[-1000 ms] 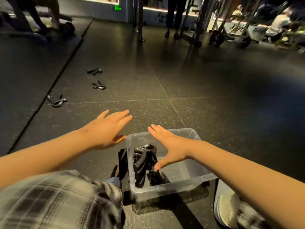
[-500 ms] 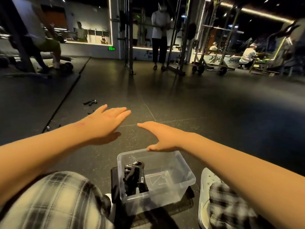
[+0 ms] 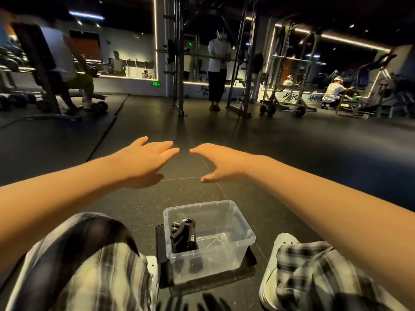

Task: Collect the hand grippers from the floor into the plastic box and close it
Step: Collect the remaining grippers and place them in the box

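Observation:
A clear plastic box [image 3: 243, 233] stands open on the dark floor between my knees. Black hand grippers [image 3: 184, 234] lean against its left wall inside. A dark flat lid [image 3: 160, 243] lies under and to the left of the box. My left hand [image 3: 146, 160] and my right hand [image 3: 219, 161] both reach forward above the floor, beyond the box, with fingers straight and holding nothing. Their fingertips nearly meet. No hand grippers show on the floor in this view; my left arm covers the area at the left.
My plaid trouser legs and white shoes [image 3: 276, 265] flank the box. A person [image 3: 217, 70] stands by a rack [image 3: 179, 63] straight ahead. A bench with another person [image 3: 67, 70] is at the far left, more machines at the far right.
The view has tilted up, so the box now sits lower in the frame. Both hands rose and moved forward and closer together. The grippers on the floor at left went out of sight.

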